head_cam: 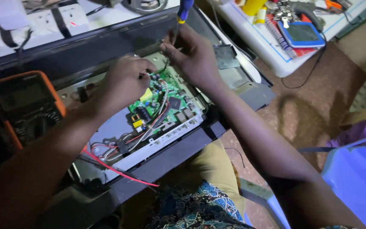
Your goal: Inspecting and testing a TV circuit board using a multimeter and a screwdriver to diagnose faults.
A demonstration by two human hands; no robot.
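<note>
1. While the right hand (195,57) grips a screwdriver (178,26) with a blue and yellow handle, its tip comes down at the far edge of a green circuit board (164,101); the exact contact point is hidden behind the fingers.
2. Curled shut just beside it, the left hand (126,80) pinches something small at the board's upper corner; I cannot tell what.
3. The board sits inside an opened flat panel housing (106,46) that rests across the person's lap.
4. Judged risk: the tip could slip off and scratch the board or hit small parts, because both hands crowd one corner and block the view.
5. Red and white wires (149,127) cross the board near the hands; the tool or a finger could snag them.
6. A loose red lead (119,171) trails over the housing's near edge and could catch on an arm.
7. An orange multimeter (24,106) lies at the left, close to the left forearm, which could nudge it.
8. A white surface (272,51) at the upper right carries a notebook, keys and a blue device, well apart.
</note>
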